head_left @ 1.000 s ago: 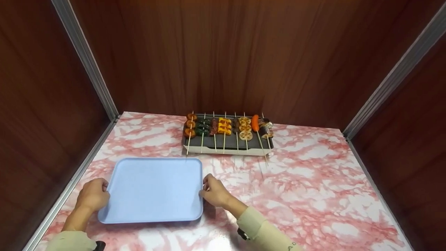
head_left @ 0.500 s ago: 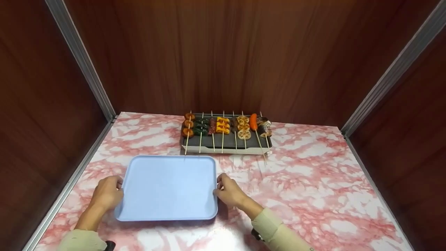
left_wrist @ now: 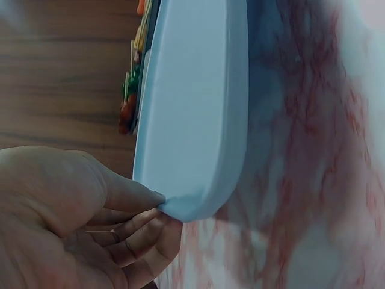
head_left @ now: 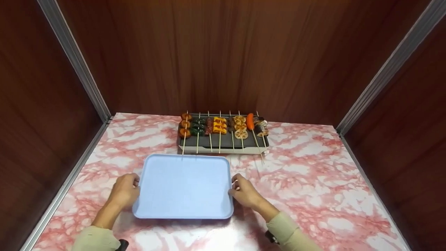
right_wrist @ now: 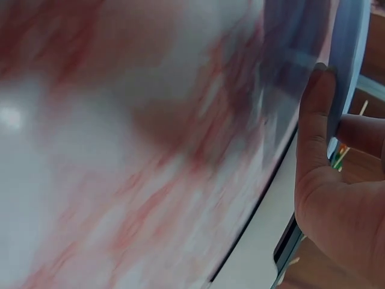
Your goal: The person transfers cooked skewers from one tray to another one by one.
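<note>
A light blue rectangular tray [head_left: 184, 188] with rounded corners is held between both hands, bare on top. My left hand [head_left: 124, 190] pinches its left edge, thumb over the rim and fingers below, as the left wrist view shows on the tray [left_wrist: 186, 102]. On the opposite edge my right hand [head_left: 245, 191] grips the rim; in the right wrist view thumb and fingers of that hand [right_wrist: 343, 198] close on the tray's edge [right_wrist: 352, 54]. A shadow falls on the marbled surface beneath the tray.
Behind the tray stands a grill [head_left: 209, 142] with several skewers across it, including lotus root slices [head_left: 240, 134], a sausage [head_left: 250, 122] and yellow pieces [head_left: 219, 125]. Some sticks overhang its front. Dark wood panels [head_left: 216, 55] enclose the pink marbled table [head_left: 306, 181] on three sides.
Both hands have carried the tray to the right, from the left part of the table to in front of the grill. The skewers keep their places on the grill.
</note>
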`<state>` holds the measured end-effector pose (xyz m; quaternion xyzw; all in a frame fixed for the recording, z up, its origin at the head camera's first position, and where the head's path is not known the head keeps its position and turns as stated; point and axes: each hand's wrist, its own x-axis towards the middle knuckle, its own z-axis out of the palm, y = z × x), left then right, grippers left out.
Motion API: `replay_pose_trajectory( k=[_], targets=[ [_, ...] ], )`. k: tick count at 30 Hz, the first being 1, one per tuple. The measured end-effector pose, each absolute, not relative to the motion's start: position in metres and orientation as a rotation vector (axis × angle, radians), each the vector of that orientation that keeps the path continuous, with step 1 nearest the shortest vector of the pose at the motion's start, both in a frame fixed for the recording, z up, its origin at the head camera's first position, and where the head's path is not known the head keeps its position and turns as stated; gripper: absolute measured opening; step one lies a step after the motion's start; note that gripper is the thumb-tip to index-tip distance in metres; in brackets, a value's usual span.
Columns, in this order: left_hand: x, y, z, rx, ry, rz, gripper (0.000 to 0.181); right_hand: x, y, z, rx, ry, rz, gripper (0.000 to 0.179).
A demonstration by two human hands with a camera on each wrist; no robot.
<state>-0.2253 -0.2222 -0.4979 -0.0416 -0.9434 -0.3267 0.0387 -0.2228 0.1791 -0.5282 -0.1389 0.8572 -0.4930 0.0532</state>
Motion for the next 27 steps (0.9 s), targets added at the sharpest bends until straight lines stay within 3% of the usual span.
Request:
replay_pose_trajectory(
  k=[27],
  targets=[
    [-0.229,-0.146,-0.509,-0.252,-2.833,-1.094,0.013,-0.215,0.247,-0.526,-0.112,2.688,-1.506,0.022]
  ],
)
